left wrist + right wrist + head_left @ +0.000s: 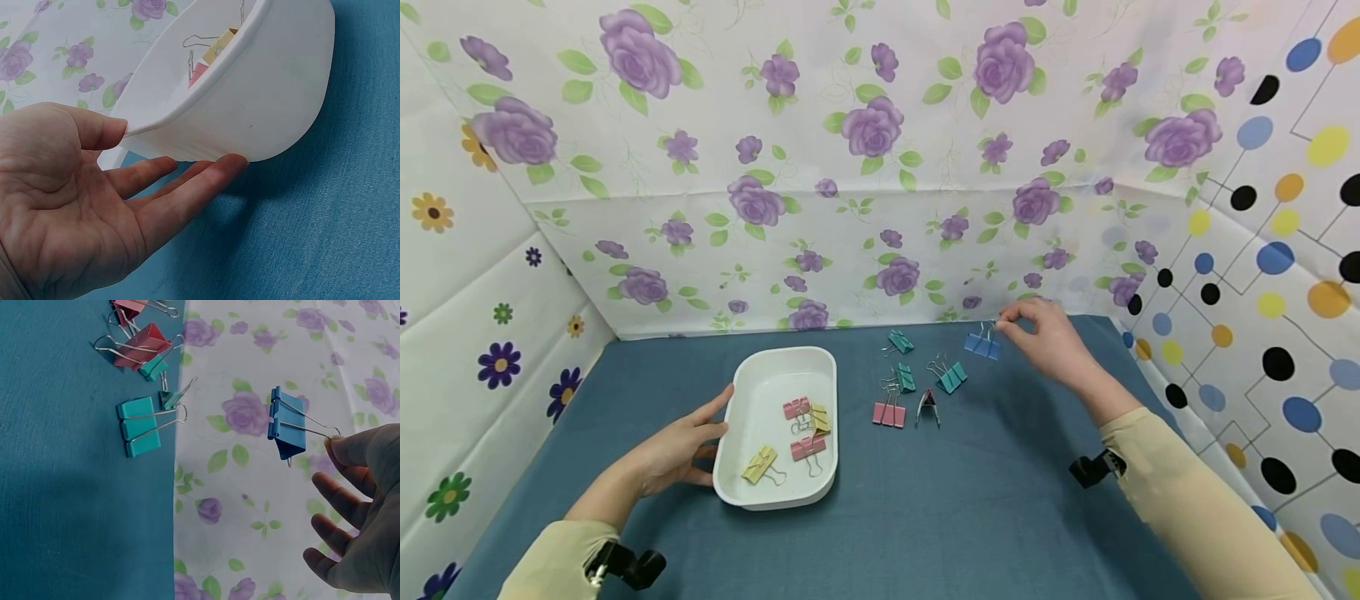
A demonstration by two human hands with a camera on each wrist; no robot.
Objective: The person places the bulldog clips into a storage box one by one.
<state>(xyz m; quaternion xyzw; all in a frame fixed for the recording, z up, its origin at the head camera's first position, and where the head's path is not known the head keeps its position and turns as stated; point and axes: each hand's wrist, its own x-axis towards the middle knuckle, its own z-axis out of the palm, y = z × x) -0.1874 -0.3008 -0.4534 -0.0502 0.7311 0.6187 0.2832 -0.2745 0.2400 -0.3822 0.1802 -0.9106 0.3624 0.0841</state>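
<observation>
My right hand (1048, 337) pinches a blue binder clip (982, 344) by one wire handle, between thumb and index finger. In the right wrist view this blue clip hangs off the fingertips, and the other fingers are spread below. At the left, my left hand (673, 450) holds the side of a white tray (730, 475). The left wrist view has its thumb at the rim and the fingertips against the outer wall. Inside the tray lie pink binder clips (807, 448) and yellow binder clips (760, 464).
Right of the tray, several clips sit on the blue cloth (925, 517): teal binder clips (951, 377), a pink binder clip (889, 414) and one standing end-on (928, 408). Flowered sheet (820, 192) rises behind; a dotted sheet (1285, 333) stands at the right.
</observation>
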